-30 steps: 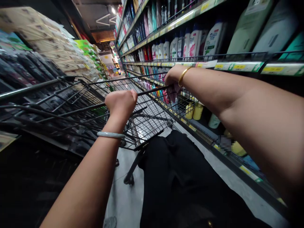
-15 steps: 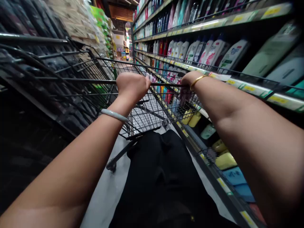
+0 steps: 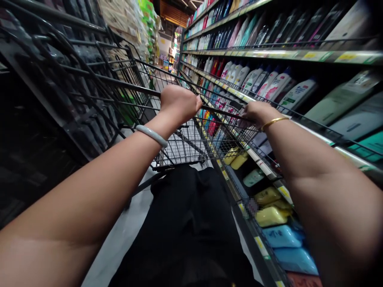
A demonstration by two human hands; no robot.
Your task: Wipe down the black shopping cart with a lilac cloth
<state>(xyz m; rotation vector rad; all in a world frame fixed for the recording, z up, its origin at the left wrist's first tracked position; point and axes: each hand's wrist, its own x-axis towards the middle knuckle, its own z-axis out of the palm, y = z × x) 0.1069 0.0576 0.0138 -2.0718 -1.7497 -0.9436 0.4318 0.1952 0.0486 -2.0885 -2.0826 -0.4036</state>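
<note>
My left hand (image 3: 179, 103) is closed in a fist round the handle bar of a black wire shopping cart (image 3: 182, 145), a pale bangle on its wrist. My right hand (image 3: 256, 112), with a gold bangle, grips the same bar further right. The cart's basket looks empty and points down a narrow store aisle. My black clothing fills the bottom middle.
Shelves (image 3: 302, 56) on the right carry several bottles of shampoo and body wash, with refill pouches (image 3: 271, 215) low down. On the left stand dark racks (image 3: 74, 83) and stacked paper packs (image 3: 119, 20). The grey floor (image 3: 119, 239) runs ahead between them.
The view has tilted and swung: the cart and both hands sit higher and more to the right in frame. Both hands keep their grip on the bar. The shelves have slid past.
</note>
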